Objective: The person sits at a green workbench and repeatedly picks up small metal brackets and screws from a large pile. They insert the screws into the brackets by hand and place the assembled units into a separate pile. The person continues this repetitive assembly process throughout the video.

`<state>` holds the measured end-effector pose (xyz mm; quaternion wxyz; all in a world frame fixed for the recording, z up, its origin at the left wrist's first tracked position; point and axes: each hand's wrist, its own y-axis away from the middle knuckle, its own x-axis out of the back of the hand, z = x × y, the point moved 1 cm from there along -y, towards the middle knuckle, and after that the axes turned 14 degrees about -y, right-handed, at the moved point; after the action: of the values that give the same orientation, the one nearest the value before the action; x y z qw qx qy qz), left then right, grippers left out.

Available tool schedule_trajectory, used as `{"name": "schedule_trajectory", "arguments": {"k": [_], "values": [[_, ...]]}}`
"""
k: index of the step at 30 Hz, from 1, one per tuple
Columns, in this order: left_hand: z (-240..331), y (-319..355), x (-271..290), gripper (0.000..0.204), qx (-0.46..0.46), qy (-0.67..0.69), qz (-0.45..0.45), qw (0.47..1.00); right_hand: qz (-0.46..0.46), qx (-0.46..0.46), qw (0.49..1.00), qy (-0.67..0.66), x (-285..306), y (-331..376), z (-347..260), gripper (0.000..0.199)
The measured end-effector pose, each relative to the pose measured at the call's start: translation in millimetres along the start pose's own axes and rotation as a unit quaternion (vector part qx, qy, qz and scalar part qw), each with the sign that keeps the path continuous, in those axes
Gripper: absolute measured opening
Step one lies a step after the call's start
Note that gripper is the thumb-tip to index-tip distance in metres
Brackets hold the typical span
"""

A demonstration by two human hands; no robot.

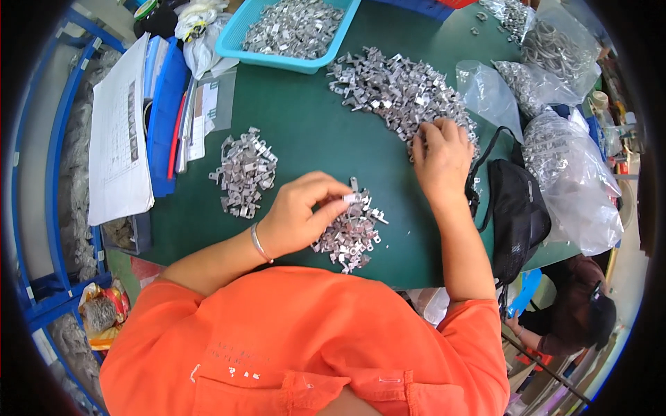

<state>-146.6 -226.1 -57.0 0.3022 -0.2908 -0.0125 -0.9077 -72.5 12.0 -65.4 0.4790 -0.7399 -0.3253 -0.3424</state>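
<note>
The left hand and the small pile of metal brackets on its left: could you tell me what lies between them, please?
Only bare green mat separates the left hand from that small bracket pile, in the head view.

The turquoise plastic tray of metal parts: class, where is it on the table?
In the head view, the turquoise tray sits at the table's far edge, left of centre, just beyond the large pile of metal parts and right of the blue folders.
</note>
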Motion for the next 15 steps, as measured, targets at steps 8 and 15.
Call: {"name": "schedule_trajectory", "arguments": {"k": [8, 15], "values": [[-12.5, 4.4, 18.7, 0.014, 0.041, 0.051, 0.054, 0.996, -0.034, 0.045, 0.998, 0.021, 0.6, -4.6, 5.3, 0.015], [-31.9, 18.0, 82.6, 0.012, 0.061, -0.159, 0.208, 0.963, -0.085, 0.047, 0.995, -0.032, 11.5, -5.6, 13.8, 0.023]]}}
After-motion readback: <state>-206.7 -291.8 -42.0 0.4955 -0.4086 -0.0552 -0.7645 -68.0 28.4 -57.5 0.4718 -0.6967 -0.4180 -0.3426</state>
